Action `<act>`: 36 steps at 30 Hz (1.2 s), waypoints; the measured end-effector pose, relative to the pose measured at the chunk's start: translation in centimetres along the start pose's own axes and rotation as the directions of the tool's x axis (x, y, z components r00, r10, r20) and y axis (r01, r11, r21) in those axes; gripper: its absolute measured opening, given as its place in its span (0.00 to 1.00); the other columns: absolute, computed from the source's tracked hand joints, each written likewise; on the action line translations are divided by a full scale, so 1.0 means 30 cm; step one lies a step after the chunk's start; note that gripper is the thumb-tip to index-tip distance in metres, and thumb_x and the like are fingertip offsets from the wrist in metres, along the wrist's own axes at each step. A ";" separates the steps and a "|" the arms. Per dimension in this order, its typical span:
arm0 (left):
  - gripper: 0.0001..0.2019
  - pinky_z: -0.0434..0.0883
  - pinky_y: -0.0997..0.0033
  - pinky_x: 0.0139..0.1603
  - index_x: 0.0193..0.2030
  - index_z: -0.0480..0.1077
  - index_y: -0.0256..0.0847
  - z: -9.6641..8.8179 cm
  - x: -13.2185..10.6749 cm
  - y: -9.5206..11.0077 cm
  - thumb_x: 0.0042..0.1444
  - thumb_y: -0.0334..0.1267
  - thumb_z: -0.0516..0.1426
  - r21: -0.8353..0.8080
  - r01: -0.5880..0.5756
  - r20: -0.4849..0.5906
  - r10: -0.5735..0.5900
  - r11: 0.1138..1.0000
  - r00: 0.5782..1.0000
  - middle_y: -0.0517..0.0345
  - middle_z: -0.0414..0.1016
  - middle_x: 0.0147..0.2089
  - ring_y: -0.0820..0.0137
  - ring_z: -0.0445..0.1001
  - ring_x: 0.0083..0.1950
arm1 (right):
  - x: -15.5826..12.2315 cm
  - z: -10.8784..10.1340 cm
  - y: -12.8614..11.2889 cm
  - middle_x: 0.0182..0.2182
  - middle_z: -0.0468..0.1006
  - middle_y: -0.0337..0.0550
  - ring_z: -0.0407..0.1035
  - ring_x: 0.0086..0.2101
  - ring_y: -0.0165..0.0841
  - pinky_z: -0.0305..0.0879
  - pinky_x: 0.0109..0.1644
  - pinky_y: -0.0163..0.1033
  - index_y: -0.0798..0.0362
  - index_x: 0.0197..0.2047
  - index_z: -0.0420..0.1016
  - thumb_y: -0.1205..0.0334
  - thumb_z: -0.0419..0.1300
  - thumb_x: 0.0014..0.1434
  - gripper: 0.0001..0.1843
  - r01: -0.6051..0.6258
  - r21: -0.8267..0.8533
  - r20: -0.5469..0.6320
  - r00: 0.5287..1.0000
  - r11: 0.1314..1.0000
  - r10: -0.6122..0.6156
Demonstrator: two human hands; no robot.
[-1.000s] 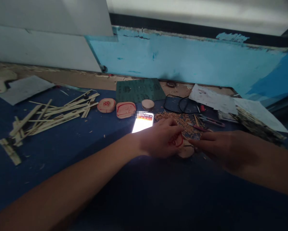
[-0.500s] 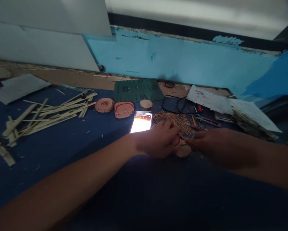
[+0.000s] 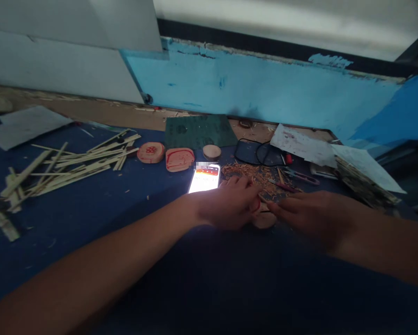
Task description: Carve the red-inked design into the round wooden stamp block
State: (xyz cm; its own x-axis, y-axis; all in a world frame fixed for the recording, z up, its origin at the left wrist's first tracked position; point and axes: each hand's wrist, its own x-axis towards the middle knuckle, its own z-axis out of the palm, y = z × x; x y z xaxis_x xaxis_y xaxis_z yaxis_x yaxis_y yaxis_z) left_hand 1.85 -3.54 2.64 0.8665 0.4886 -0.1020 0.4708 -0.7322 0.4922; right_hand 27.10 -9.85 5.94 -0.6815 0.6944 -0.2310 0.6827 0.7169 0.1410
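Note:
My left hand (image 3: 232,202) is closed over a pale round wooden disc (image 3: 264,220) with red marking, pressing it on the dark blue table. Just right of it, my right hand (image 3: 308,214) grips a thin stick-like tool (image 3: 263,198) whose tip meets the piece beside my left fingers. Its handle is mostly hidden in my fist, so I cannot tell its exact kind. A lit phone (image 3: 205,179) lies against the far side of my left wrist. Wood shavings (image 3: 246,170) are heaped beyond my fingers.
Wooden strips (image 3: 79,163) lie scattered at left. Two red-marked wooden pieces (image 3: 180,159), a small round disc (image 3: 212,151) and a green sheet (image 3: 200,131) are behind the phone. A black cord (image 3: 256,156), a cutter (image 3: 303,176) and papers (image 3: 303,144) lie at right.
My right hand has shifted slightly left toward my left hand, its tool still at the wooden disc. My left hand stays almost in place.

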 end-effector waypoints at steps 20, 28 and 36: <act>0.26 0.72 0.41 0.69 0.73 0.64 0.37 -0.002 -0.006 0.002 0.71 0.41 0.57 0.004 -0.002 0.004 0.002 1.000 1.000 0.33 0.69 0.70 0.43 0.72 0.69 | 0.016 0.020 -0.006 0.36 0.89 0.42 0.83 0.31 0.39 0.63 0.29 0.39 0.46 0.58 0.86 0.71 0.61 0.65 0.22 0.013 0.054 -0.003 1.000 0.998 -0.013; 0.24 0.74 0.37 0.67 0.71 0.65 0.36 0.002 -0.002 -0.002 0.70 0.40 0.57 -0.020 -0.012 -0.017 0.012 1.000 1.000 0.31 0.70 0.68 0.41 0.73 0.68 | 0.024 -0.015 -0.066 0.38 0.89 0.48 0.80 0.31 0.38 0.61 0.31 0.41 0.51 0.52 0.87 0.76 0.62 0.61 0.20 0.115 -0.167 -0.062 0.990 0.979 -0.127; 0.27 0.73 0.42 0.71 0.73 0.66 0.36 0.007 0.000 -0.018 0.70 0.42 0.60 -0.050 -0.002 -0.012 0.002 0.999 1.000 0.32 0.69 0.69 0.42 0.72 0.71 | 0.051 -0.053 -0.011 0.37 0.89 0.47 0.80 0.32 0.39 0.62 0.31 0.42 0.52 0.47 0.86 0.77 0.64 0.58 0.18 0.295 -0.253 -0.044 0.948 0.921 -0.315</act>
State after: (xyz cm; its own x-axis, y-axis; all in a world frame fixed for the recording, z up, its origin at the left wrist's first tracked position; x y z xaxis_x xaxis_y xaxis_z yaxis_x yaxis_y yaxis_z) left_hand 1.63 -3.24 2.18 0.8655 0.4926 -0.0911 0.4598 -0.7089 0.5348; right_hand 25.42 -8.93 7.06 -0.8729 0.4348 -0.2213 0.3612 0.8809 0.3057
